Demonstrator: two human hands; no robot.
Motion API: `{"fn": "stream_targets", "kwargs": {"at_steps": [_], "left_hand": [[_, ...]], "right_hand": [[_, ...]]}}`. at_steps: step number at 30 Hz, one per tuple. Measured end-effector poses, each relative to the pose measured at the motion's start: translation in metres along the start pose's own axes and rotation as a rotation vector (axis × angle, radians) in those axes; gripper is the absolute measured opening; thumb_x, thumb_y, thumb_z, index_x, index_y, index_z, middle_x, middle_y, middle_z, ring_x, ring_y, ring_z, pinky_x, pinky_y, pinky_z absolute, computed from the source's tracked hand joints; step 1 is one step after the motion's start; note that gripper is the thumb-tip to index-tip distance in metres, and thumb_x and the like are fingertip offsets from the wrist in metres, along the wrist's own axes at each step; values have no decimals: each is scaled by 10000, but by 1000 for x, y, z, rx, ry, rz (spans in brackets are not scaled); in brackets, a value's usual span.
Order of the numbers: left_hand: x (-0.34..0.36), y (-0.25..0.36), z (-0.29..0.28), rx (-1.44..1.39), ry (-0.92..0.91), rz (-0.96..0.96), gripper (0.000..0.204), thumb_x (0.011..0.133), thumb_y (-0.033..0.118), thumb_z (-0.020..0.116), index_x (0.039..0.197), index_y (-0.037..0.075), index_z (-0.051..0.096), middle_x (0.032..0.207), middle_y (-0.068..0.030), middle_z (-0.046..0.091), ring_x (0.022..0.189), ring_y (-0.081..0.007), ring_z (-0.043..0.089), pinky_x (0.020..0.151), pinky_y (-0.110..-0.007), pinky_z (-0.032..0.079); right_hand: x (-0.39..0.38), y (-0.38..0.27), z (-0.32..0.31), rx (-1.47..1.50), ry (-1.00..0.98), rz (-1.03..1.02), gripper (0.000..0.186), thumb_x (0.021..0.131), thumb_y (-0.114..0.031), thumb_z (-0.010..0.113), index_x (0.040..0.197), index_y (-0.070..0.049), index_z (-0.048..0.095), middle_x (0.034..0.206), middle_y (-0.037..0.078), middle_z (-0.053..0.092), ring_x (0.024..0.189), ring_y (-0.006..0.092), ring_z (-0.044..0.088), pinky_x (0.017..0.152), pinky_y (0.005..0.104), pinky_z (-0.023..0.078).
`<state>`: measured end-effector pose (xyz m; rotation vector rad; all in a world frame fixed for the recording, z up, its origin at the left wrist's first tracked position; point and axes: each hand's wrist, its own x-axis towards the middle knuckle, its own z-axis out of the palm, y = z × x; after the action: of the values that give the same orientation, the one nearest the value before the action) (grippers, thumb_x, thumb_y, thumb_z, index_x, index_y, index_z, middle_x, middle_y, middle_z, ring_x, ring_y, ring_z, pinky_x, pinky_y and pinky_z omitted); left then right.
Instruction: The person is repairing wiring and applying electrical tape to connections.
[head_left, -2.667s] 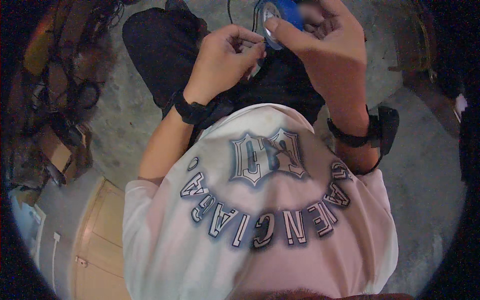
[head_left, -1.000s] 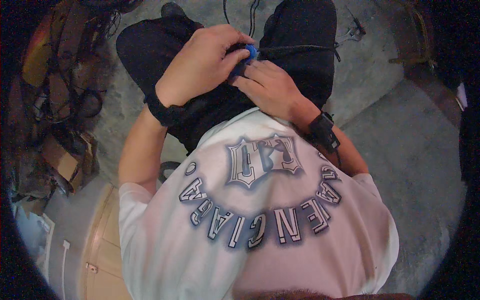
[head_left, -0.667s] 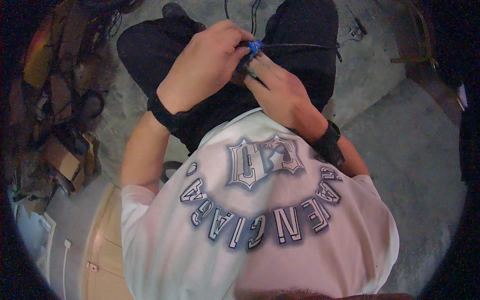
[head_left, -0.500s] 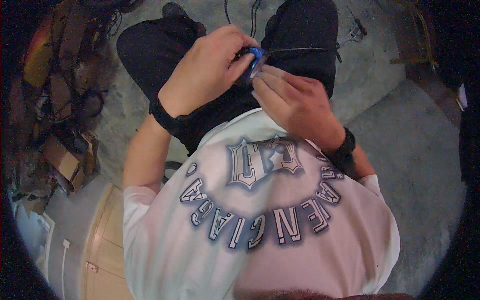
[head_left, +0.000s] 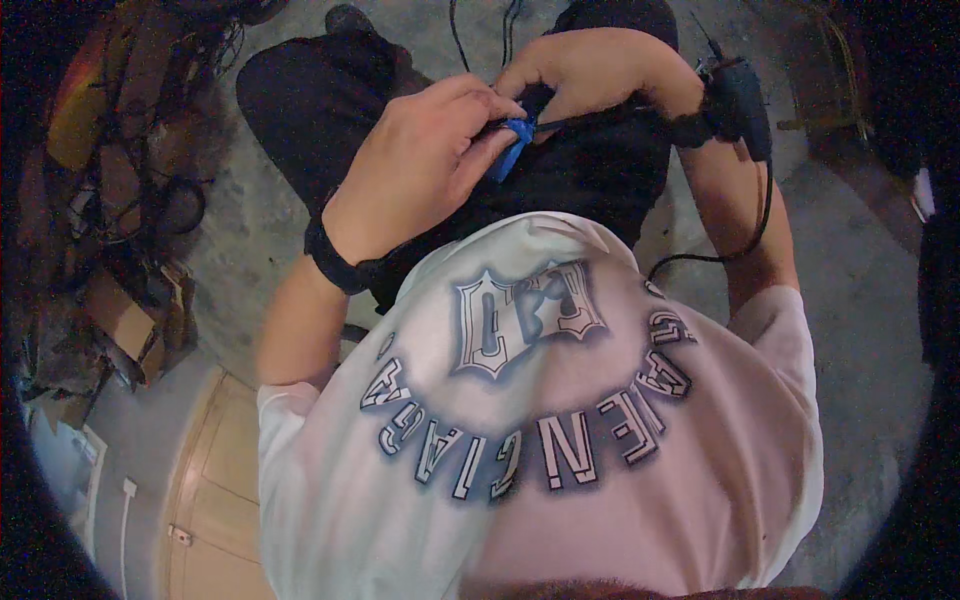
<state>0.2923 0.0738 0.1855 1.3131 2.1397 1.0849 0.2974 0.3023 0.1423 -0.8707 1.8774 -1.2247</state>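
Between my knees, my left hand pinches a shiny blue strip that looks like tape, with its loose end hanging down from the fingertips. The strip sits against a thin black cable, which runs rightward under my right wrist. Just beyond and to the right, my right hand arches over the same spot, fingers closed around a dark piece next to the strip. That piece is mostly hidden by the fingers, so its kind cannot be made out.
Two black cables trail away between my dark-trousered legs. A black box on my right wrist has a cord looping down. Cardboard and tangled cables lie left on the concrete floor; a wooden door is lower left.
My right hand has swung up and away from me, from below the blue strip to above it, elbow out. The strip now hangs toward me; my left hand keeps its pinch.
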Motion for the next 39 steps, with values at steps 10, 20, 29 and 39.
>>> {"fn": "stream_targets", "kwargs": {"at_steps": [10,20,29,39], "left_hand": [[-19,10,3,135,79,-65,220,807,21,691,1022,30,650,945,-143,652,808,-340,658,702,-383,548],[-24,16,12,190,93,-123,233,783,-19,676,1012,23,659,914,-151,636,774,-347,651,669,-393,552],[-22,21,11,245,50,-189,200,802,18,666,1002,23,676,880,-155,632,774,-356,648,667,-411,542],[10,-15,2,46,144,-163,189,848,113,691,1033,76,711,838,-163,667,768,-337,656,693,-379,529]], "right_hand": [[34,27,-1,-280,256,-382,241,772,-159,691,979,-36,689,952,135,674,964,293,604,845,384,490],[13,-17,-27,-280,286,-201,227,711,-22,677,936,-4,703,939,131,682,939,339,603,868,421,471],[14,-24,-55,-434,288,-284,271,696,0,669,966,2,695,976,160,681,936,354,622,847,430,478],[11,-70,-103,-686,221,-132,227,724,-33,639,947,-45,686,928,168,658,892,384,625,773,451,499]]}}
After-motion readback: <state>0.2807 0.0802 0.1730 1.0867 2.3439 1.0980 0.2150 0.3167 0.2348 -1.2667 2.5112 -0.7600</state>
